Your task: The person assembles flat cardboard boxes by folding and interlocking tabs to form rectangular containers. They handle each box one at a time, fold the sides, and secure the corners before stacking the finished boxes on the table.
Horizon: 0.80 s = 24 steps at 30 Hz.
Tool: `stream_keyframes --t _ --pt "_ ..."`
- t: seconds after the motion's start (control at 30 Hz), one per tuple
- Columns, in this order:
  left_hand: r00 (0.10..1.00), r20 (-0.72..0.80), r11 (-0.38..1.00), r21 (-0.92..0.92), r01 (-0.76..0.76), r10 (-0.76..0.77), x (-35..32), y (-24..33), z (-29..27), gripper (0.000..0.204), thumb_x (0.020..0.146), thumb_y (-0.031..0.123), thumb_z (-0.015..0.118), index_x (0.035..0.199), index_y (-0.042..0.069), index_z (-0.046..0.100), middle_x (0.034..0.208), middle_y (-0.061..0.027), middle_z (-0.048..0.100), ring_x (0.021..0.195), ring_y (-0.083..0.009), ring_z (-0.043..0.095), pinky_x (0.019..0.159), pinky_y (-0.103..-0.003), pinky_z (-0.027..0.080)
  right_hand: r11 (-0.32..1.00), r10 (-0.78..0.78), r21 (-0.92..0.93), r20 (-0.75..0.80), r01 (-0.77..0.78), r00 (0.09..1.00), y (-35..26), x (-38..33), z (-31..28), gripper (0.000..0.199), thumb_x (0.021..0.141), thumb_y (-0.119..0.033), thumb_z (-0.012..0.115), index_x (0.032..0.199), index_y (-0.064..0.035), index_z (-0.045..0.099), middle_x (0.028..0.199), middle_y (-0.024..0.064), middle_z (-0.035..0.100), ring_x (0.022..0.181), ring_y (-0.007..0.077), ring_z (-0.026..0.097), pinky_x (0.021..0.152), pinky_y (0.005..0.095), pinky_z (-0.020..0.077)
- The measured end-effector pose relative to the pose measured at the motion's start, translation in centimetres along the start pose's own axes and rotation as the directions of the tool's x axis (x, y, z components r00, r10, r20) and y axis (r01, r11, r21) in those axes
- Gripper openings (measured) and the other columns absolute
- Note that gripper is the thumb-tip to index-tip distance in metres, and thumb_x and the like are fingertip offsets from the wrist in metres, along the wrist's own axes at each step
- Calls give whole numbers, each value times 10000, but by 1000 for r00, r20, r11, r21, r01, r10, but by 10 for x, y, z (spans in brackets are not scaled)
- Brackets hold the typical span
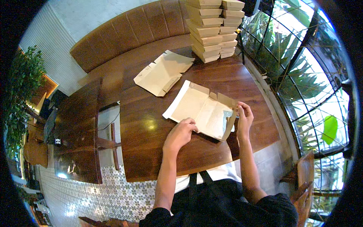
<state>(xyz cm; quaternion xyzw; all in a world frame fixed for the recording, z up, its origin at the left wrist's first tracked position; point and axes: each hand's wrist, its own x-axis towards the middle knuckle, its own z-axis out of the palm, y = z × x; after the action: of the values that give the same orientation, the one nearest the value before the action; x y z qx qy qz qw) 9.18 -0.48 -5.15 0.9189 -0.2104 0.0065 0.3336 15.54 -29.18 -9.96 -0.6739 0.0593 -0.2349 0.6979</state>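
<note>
A partly folded brown cardboard box [196, 108] lies in front of me on the table, its inside facing up. Its right side walls stand raised, while the white-edged left side spreads flat. My left hand [180, 133] is closed on the near edge of the box, fingers curled over the rim. At the right corner my right hand [245, 115] pinches the raised end flap between thumb and fingers. Farther off to the left, a flat cardboard box blank [160, 73] rests on the tabletop, its side flaps slightly lifted.
Two tall stacks of folded cardboard boxes [210, 39] stand at the table's far right. The dark wooden table [140, 151] has a brown padded bench [132, 28] behind it. Gridded windows [302, 87] run along the right. Another wooden table [77, 140] is at left, across a gap.
</note>
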Motion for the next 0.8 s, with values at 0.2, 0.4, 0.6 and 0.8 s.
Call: stream_keyframes --t 0.2,0.4,0.6,0.8 --pt "964 -56 964 28 263 -261 -3 -4 -8 167 932 90 644 1033 22 759 1165 -187 706 1111 -377 678 990 -446 538 993 15 -120 23 -13 1000 4 10 -9 181 1007 -116 683 1160 -31 731 1059 15 711 1002 121 637 906 286 502" --pt "918 -241 935 88 345 -316 -12 -13 -15 167 964 137 656 1037 18 747 1112 -162 715 1122 -369 649 1021 -472 502 779 -234 -535 238 328 943 -7 32 -4 295 993 -208 720 1245 -54 709 1095 100 721 1034 261 680 990 358 514" --pt "786 -550 944 -11 331 -282 -19 -10 -17 207 974 118 668 1151 17 704 1257 -164 647 1218 -351 602 1032 -460 506 778 313 -629 365 -16 877 -41 29 0 426 1021 -376 689 1214 2 722 890 173 789 808 231 771 767 359 588" --pt "759 -501 903 -132 409 -417 -28 0 -20 220 990 154 666 1165 25 700 1223 -162 661 1170 -337 631 965 -434 536 793 239 -602 449 94 861 -27 8 7 409 1021 -349 692 1192 21 720 903 169 794 850 199 776 780 339 588"
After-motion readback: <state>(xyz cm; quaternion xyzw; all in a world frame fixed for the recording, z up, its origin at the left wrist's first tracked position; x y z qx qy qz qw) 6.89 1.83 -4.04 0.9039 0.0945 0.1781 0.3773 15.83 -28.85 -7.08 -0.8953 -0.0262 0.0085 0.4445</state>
